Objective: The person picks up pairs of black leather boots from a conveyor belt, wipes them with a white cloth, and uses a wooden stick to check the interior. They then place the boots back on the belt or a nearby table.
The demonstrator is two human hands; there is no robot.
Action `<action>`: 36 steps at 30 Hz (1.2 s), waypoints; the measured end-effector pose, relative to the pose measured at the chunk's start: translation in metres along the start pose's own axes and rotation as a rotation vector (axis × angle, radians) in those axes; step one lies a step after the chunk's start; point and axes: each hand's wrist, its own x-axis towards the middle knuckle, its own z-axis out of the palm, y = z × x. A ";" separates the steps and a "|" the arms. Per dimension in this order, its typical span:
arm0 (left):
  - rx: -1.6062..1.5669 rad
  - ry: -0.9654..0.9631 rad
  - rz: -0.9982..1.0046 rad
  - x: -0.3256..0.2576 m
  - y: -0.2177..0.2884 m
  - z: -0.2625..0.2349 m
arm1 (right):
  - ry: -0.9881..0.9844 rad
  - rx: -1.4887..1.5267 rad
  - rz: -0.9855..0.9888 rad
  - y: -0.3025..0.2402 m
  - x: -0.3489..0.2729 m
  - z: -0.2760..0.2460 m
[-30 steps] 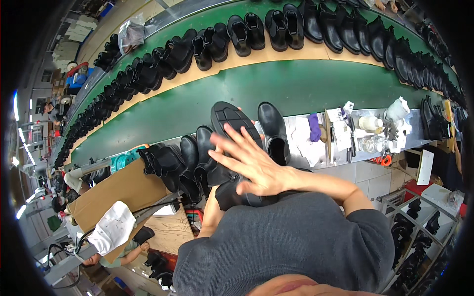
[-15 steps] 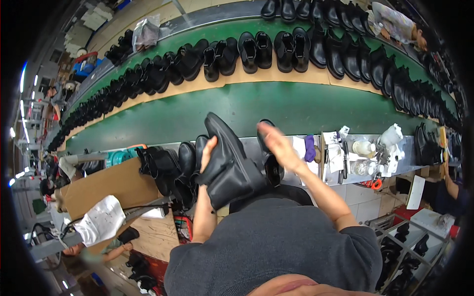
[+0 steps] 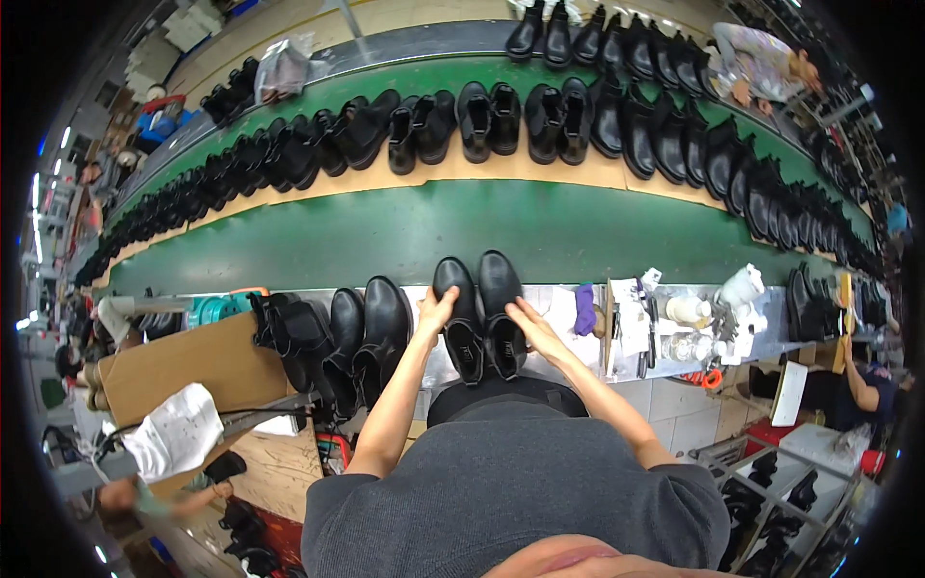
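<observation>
A pair of black leather ankle boots stands side by side in front of me, toes pointing away, openings toward my body. My left hand [image 3: 438, 310] grips the outer side of the left boot [image 3: 454, 277], with its thumb near the instep. On the other side, my right hand [image 3: 532, 326] holds the right boot [image 3: 497, 277] by its outer flank; some of its fingers are hidden. Both boots rest upright at the edge of the metal ledge [image 3: 564, 299]. Close by on the left is another black pair [image 3: 383, 313], also toes away.
Beyond the ledge runs a green conveyor belt [image 3: 366, 226] with a long row of black boots on cardboard [image 3: 559, 171]. Bottles [image 3: 688, 309], a purple cloth [image 3: 585, 310] and tools lie to the right. A cardboard sheet [image 3: 193, 371] and white cloth [image 3: 180, 432] are at left.
The boot that was tilted up in my left hand is now set down upright beside the other. My right hand, blurred before, has come down onto the right boot.
</observation>
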 end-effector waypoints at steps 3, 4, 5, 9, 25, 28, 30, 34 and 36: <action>-0.286 0.054 0.056 -0.034 0.010 0.004 | -0.025 -0.055 0.038 -0.004 0.004 -0.008; -0.319 0.030 0.058 -0.039 0.001 0.002 | -0.024 -0.050 0.039 -0.007 0.002 -0.007; -0.353 0.006 0.060 -0.043 -0.011 0.001 | -0.021 -0.040 0.041 -0.008 -0.001 -0.006; -0.458 -0.067 -0.074 -0.071 -0.036 0.011 | 0.070 -0.121 -0.026 -0.007 -0.015 -0.005; -0.447 -0.090 0.054 -0.048 -0.082 0.021 | 0.068 -0.852 -0.492 -0.069 -0.092 0.048; -0.487 -0.086 0.078 -0.061 -0.081 0.016 | 0.087 -0.909 -0.469 -0.065 -0.086 0.055; -0.425 -0.120 0.123 -0.061 -0.083 0.014 | 0.121 -0.964 -0.455 -0.062 -0.083 0.056; -0.430 -0.143 0.161 -0.076 -0.085 0.011 | 0.068 -1.095 -0.314 -0.065 -0.069 0.060; -0.321 -0.230 0.160 -0.092 -0.078 0.003 | 0.124 -1.160 -0.517 -0.046 -0.050 0.052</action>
